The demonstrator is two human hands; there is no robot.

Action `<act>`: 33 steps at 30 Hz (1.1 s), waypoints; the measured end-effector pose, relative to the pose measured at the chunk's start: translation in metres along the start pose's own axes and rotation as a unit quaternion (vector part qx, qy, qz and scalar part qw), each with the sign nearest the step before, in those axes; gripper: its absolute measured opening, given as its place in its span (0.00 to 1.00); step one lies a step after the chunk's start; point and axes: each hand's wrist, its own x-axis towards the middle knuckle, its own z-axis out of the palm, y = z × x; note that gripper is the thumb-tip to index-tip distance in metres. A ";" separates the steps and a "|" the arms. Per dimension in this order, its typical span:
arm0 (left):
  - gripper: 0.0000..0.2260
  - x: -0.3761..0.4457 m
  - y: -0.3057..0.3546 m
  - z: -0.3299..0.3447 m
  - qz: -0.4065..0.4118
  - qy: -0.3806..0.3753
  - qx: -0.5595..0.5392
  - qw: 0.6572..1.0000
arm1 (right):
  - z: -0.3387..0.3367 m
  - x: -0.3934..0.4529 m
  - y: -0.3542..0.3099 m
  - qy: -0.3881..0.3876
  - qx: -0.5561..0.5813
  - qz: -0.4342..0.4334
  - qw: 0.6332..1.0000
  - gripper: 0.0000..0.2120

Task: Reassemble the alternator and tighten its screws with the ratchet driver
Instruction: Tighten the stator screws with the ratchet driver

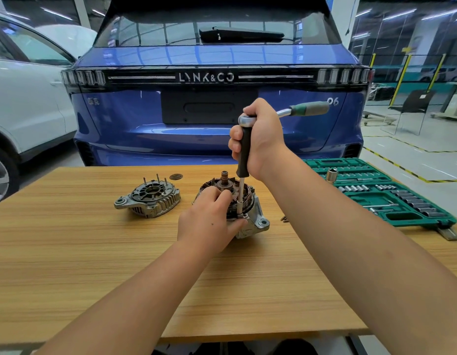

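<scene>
Two bare hands at work over a wooden table (pixel 68 252). Right hand (pixel 260 139) wraps its fingers round the black grip of the ratchet driver (pixel 244 152), held close to upright; the chrome ratchet head sits at the top of the fist and its green handle sticks out to the right, level. Driver's steel shaft runs down from the grip to a small socket seated on a screw at the near rim of the alternator body (pixel 250 213). Left hand (pixel 209 221) rests on the alternator body from the near left side, fingers curled over its upper rim and thumb pressed against the housing just beside the socket; it steadies the part. Alternator body stands on the table near centre, rotor shaft pointing up, copper windings visible around the shaft, one mounting ear facing right. Separate end cover (pixel 148 198) lies on the table to the left of the body, apart from it, with thin studs standing up from it. Small dark round disc (pixel 176 177) lies behind the cover. Green socket set case (pixel 391 198) lies open at the table's right edge. Blue car (pixel 217 98) is parked beyond the table, white car (pixel 25 98) to its left.
</scene>
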 end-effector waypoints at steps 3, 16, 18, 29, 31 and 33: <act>0.23 -0.001 0.000 0.000 0.000 0.002 0.003 1.000 | 0.005 0.000 -0.003 0.001 0.005 0.025 1.000 0.08; 0.23 0.000 -0.001 0.001 -0.001 0.003 -0.018 1.000 | 0.009 -0.003 0.009 0.000 0.094 -0.053 0.994 0.12; 0.23 -0.001 0.000 0.001 0.001 0.006 -0.013 1.000 | 0.007 -0.003 0.008 0.010 0.089 -0.042 0.995 0.12; 0.23 0.000 -0.001 0.003 0.011 0.006 -0.007 1.000 | 0.006 0.003 0.001 0.035 0.106 -0.023 0.993 0.06; 0.22 0.000 -0.001 0.002 0.012 0.000 -0.013 1.000 | 0.005 0.003 0.003 0.007 0.127 -0.023 0.992 0.06; 0.22 0.000 -0.002 0.000 0.014 -0.006 -0.022 1.000 | 0.005 0.000 0.007 -0.022 0.130 -0.042 0.990 0.06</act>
